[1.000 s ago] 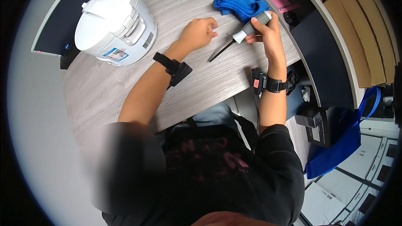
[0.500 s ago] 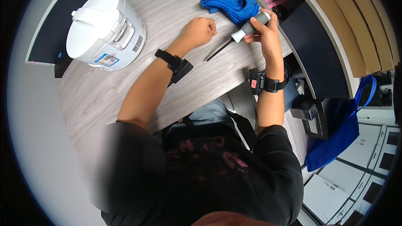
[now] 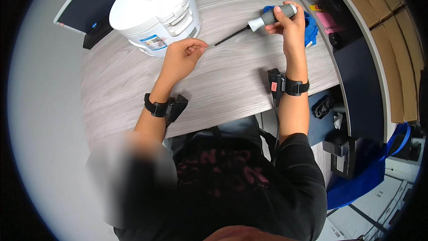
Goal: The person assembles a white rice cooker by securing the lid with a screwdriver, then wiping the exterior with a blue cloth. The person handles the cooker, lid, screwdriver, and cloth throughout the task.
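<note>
My right hand (image 3: 292, 29) is wrapped round the grey handle of a screwdriver (image 3: 257, 23). Its dark shaft points left and slightly down above the desk. Close to the tip, my left hand (image 3: 182, 59) has thumb and fingertips pinched together; whatever they hold, if anything, is too small to make out. A small gap separates those fingertips from the tip. Just beyond the left hand stands a white lidded rice cooker (image 3: 154, 11) with a coloured label on its side. Partly hidden behind my right hand lies a blue cloth (image 3: 310, 33).
The wood-grain desk (image 3: 232, 85) carries these things. A dark shelf unit (image 3: 356, 69) borders it at right, holding a pink item (image 3: 328, 21), with cardboard boxes (image 3: 398, 58) beyond. A blue bag (image 3: 361, 192) hangs low on the right. Black devices are strapped to both wrists.
The view has shifted, so the desk things appear displaced. My left hand has gone from a loose fist to a pinch near the screwdriver's tip. My right hand keeps its grip, now over the cloth.
</note>
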